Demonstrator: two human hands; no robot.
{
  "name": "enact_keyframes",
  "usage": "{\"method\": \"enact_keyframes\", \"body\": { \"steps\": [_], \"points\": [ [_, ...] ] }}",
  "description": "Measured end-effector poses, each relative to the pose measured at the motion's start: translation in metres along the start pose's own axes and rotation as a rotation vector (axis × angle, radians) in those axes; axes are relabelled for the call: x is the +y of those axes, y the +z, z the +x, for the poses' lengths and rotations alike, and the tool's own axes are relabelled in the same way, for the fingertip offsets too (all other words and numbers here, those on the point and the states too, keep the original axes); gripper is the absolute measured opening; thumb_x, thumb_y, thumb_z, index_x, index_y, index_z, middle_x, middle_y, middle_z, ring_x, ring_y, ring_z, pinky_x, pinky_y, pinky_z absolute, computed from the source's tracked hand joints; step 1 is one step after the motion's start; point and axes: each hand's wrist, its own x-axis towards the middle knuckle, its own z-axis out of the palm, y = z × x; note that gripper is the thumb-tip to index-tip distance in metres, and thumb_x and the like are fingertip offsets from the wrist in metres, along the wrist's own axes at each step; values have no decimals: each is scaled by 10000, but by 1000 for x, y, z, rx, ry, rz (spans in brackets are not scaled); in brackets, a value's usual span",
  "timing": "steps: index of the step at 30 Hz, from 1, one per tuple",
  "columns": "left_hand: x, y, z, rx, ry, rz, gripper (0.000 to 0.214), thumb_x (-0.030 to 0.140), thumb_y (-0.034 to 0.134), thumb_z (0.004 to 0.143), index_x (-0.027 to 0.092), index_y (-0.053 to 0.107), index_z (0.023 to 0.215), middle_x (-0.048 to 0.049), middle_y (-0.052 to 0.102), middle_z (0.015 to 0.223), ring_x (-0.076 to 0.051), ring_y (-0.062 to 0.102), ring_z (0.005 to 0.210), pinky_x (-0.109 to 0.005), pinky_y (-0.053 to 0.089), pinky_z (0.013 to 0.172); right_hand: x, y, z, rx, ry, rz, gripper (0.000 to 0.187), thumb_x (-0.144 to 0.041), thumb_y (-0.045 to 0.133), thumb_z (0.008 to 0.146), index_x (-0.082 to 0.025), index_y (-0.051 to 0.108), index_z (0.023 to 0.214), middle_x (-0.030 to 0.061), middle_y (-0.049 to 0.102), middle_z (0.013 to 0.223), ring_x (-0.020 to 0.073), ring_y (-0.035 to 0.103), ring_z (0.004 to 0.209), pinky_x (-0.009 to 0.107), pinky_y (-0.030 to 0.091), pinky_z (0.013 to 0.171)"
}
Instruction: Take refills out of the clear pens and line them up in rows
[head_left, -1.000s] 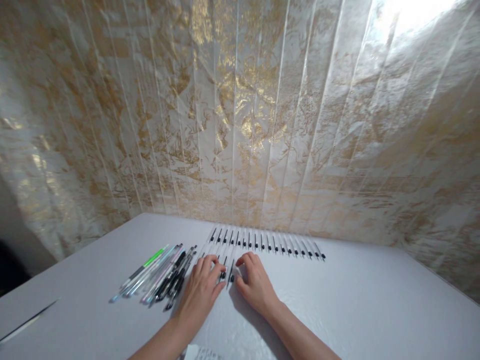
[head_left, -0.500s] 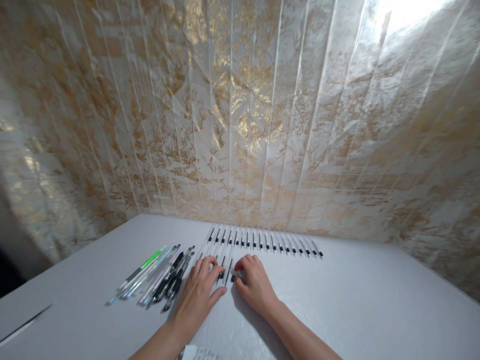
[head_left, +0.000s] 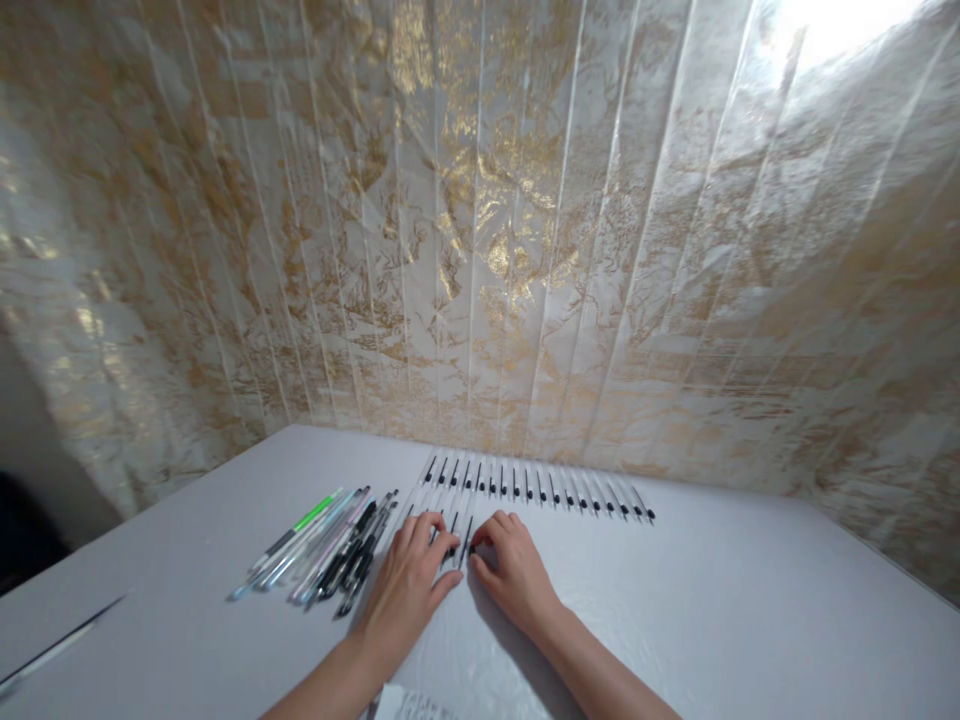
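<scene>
My left hand (head_left: pixel 412 572) lies over a second row of pen parts, thumb apart from the curved fingers, and hides several of them. By its fingertips lies a slim dark refill (head_left: pixel 466 540) beside clear barrels. My right hand (head_left: pixel 514 568) is just to the right, its index finger and thumb closed around a small black pen cap (head_left: pixel 472 548), which is mostly covered. Behind both hands runs a long row of clear pens (head_left: pixel 517 482), each with a dark refill and a black cap. A pile of assorted pens (head_left: pixel 322 550), with black, pink, blue and green ones, lies left of my left hand.
Everything rests on a white table (head_left: pixel 675 620). A single long, thin dark-and-white item (head_left: pixel 60 645) lies at the left. Printed paper (head_left: pixel 409 704) shows at the bottom edge. A shiny gold-patterned sheet (head_left: pixel 480 220) hangs behind the table's far edge.
My right fingers have closed in on the black cap, which showed loose between the hands before. The whole view has shifted slightly; my left hand stays over the same parts.
</scene>
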Motion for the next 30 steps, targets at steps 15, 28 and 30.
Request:
{"method": "enact_keyframes", "body": {
  "steps": [15, 28, 30],
  "points": [
    [4, -3, 0, -53, -10, 5, 197, 117, 657, 809, 237, 630, 962, -42, 532, 1114, -253, 499, 1087, -411, 449, 925, 0, -3, 3, -14, 54, 63, 141, -73, 652, 742, -175, 659, 840, 43, 620, 868, 217, 523, 889, 302, 397, 801],
    [4, -5, 0, -58, -18, -12, 231, 118, 671, 796, 229, 623, 993, -47, 542, 1120, -259, 505, 1088, -419, 452, 932, 3, -1, 3, 0, 44, 98, 155, -76, 622, 731, -181, 644, 844, 30, 591, 827, 203, 508, 841, 306, 386, 780],
    [4, -4, 0, -56, -19, -14, 234, 120, 670, 795, 231, 620, 996, -45, 544, 1121, -257, 506, 1089, -416, 452, 931, 4, -2, 3, 0, 42, 110, 161, -76, 609, 728, -179, 639, 847, 29, 588, 825, 201, 505, 840, 307, 383, 780]
  ]
}}
